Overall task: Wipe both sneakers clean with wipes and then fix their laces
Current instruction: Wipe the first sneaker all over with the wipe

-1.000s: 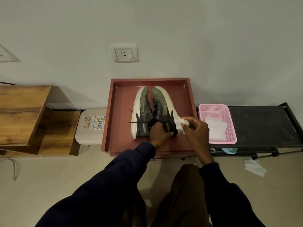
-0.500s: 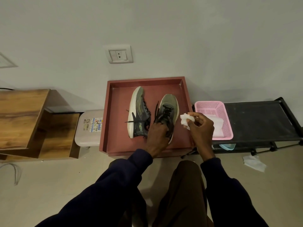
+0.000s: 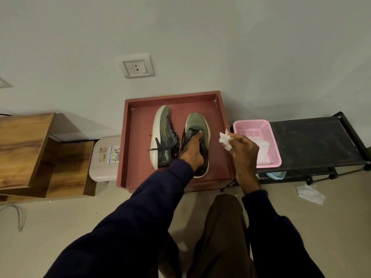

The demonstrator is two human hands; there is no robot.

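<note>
Sneakers sit in red tray (image 3: 138, 137): left sneaker (image 3: 161, 137) tipped sideways, right sneaker (image 3: 197, 122) upright. Left hand (image 3: 193, 151) grips right sneaker's tongue. Right hand (image 3: 244, 151) pinches crumpled wipe (image 3: 224, 139) beside pink basket (image 3: 267, 137). Discarded wipe (image 3: 309, 193) lies on floor.

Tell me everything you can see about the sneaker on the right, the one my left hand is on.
The right sneaker sits upright on its sole on the red tray, toe toward the wall, close beside the other sneaker, which lies tipped on its side. It has a grey-green fabric upper, a white sole rim and dark laces that look loose. The left hand rests on its tongue and laces, hiding the middle. The right hand, holding a crumpled white wipe, is not touching it.
</note>
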